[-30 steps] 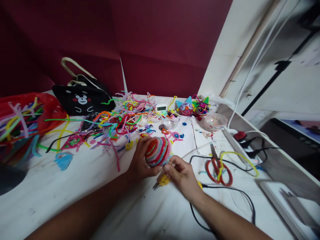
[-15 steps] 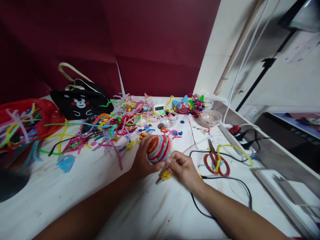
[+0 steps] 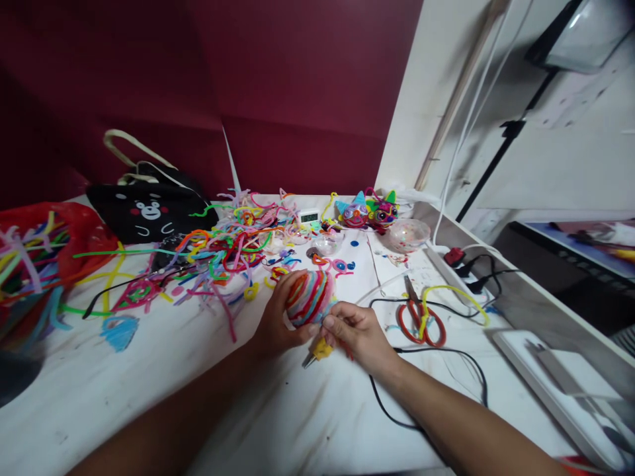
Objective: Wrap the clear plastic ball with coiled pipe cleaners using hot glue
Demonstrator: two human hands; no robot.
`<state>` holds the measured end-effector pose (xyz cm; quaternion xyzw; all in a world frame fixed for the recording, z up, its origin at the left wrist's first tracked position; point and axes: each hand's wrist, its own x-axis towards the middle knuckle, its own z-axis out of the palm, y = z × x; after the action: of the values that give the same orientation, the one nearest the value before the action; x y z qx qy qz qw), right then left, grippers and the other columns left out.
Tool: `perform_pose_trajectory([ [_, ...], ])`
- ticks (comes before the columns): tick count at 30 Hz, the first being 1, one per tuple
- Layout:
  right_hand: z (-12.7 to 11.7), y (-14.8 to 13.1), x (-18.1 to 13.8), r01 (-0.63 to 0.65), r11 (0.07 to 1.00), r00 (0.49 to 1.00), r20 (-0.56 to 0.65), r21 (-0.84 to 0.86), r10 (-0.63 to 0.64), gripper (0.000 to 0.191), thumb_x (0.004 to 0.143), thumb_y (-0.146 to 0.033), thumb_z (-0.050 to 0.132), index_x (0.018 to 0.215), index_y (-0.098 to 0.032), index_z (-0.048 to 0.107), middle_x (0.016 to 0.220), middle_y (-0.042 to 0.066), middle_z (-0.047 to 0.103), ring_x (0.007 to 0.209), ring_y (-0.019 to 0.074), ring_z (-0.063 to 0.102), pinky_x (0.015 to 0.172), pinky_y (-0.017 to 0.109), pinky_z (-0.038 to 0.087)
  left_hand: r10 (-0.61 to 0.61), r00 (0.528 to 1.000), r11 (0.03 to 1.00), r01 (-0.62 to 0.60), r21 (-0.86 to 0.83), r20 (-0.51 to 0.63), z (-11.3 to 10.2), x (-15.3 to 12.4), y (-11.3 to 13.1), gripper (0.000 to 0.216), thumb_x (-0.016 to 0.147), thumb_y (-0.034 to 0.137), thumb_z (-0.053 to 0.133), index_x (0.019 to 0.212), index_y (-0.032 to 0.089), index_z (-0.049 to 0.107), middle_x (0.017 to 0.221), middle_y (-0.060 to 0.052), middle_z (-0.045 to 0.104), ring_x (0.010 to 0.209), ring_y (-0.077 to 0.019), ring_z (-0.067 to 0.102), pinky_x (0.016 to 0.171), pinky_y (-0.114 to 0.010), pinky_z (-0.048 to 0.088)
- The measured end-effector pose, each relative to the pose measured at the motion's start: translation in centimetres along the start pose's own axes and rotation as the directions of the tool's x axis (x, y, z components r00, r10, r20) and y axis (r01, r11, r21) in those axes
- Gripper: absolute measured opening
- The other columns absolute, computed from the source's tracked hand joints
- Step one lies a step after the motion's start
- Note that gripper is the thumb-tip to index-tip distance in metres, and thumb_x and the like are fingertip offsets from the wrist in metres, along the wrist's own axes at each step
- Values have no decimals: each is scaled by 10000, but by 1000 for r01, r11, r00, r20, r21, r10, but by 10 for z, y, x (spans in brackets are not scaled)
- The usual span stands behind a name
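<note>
My left hand (image 3: 278, 317) is wrapped round a ball covered in striped fuzzy pipe cleaners (image 3: 310, 297), in red, pink, orange and light blue. At the ball's lower right edge, my right hand (image 3: 360, 334) has thumb and forefinger pinched together against it. What sits between those fingertips is too small to make out. Below both hands shows a yellow hot glue gun (image 3: 322, 348) with a metal nozzle pointing down and left; its rear part is hidden by my right hand. A bit of red shows under that hand.
Orange-handled scissors (image 3: 421, 324) with a yellow pipe cleaner across them lie right, beside a black cord (image 3: 466, 354). Loose pipe cleaners (image 3: 233, 248) heap at the back left. Two decorated cat-eared balls (image 3: 353, 211), a clear bowl (image 3: 409, 235) and a power strip (image 3: 454, 274) stand further back.
The whole view has shifted slightly, so things appear a little further left. Both hands keep the same hold at the ball. A bit of red now shows under my right hand.
</note>
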<state>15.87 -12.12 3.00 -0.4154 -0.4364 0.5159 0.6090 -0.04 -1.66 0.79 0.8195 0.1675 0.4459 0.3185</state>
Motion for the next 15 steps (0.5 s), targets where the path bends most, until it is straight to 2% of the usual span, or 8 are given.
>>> perform_pose_trajectory([
  [6,2,-10,-5,57,998,998,23,-41,-56,374,765,-512,754,674,-161,665,534,-17,609,443,77,521,454,206,426,-55,990,996,64,-62,128,-8,7,19,805,805,557,661,1459,209,347,1513,-163,366,1427,-378,308,1176,-555,245],
  [10,2,-10,-9,106,990,994,41,-98,-103,352,812,-491,715,695,-164,652,535,-25,586,451,78,514,448,196,398,-135,978,990,141,-27,159,-9,17,37,762,817,555,647,1426,169,401,1479,-169,421,1401,-367,354,1160,-508,291],
  [15,1,-8,-12,172,969,984,75,-177,-161,314,884,-447,639,730,-173,632,594,-11,610,534,112,591,512,216,446,-195,964,980,185,72,180,-5,27,53,725,799,464,665,1407,139,441,1426,-157,485,1345,-356,429,1135,-467,331],
])
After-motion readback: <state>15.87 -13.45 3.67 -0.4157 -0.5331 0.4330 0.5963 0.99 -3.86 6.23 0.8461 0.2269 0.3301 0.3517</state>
